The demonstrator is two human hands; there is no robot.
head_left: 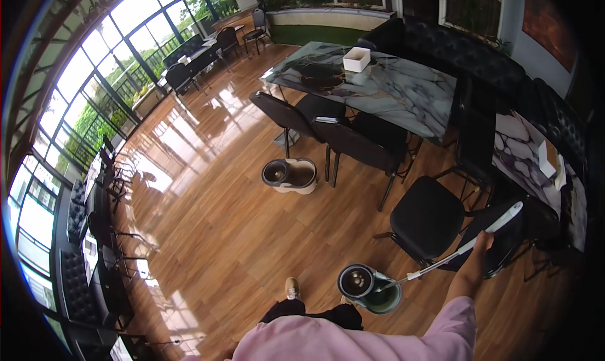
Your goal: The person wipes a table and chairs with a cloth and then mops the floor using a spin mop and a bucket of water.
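My right hand [484, 242] is wrapped around the upper part of a mop handle [444, 260], a thin white and grey pole with a thick white grip at its top end. The handle slants down to the left into a mop bucket [394, 309] by my feet. This bucket has a round dark spinner basket [357, 281] on its left and greenish water on its right. The pole's lower end is inside the water side; the mop head cannot be made out. My left hand does not show; only pink cloth appears low on the left.
A second mop bucket [302, 183] stands ahead on the wooden floor [214, 235]. Black chairs [426, 216] flank a marble-patterned table [403, 96] bearing a white box [357, 59]. Another marble-topped table [523, 150] is at the right. Black sofas [466, 46] line the wall; windows run along the left.
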